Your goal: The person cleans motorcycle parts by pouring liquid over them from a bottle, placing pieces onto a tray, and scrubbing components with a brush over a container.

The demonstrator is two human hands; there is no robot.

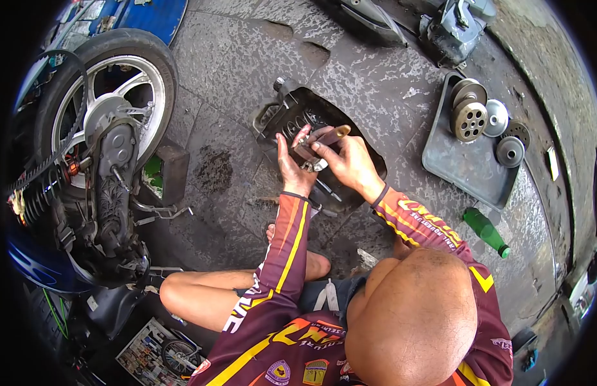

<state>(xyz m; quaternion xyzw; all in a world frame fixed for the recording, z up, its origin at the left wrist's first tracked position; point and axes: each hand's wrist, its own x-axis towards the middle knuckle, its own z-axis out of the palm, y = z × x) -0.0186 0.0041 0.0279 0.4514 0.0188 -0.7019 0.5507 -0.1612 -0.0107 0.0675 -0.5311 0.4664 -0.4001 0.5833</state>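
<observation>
My left hand point(294, 168) is held palm up over a dark, oily pan point(359, 138), its fingers curled around a small metal part point(316, 165). In my right hand point(355, 166) is a brush point(337, 134) with a wooden handle, pressed against that part. The bristle end is mostly hidden between the hands. Inside the pan lie a coil spring point(292, 127) and a thin metal rod point(329, 190). A metal fitting point(284, 85) rests at the pan's far left edge.
A scooter's rear wheel point(163, 83) and drive case point(118, 154) stand on the left. To the right, a grey tray point(462, 174) holds several pulley discs point(470, 121). A green bottle point(484, 230) lies nearby. An engine cover point(456, 32) sits at the back right.
</observation>
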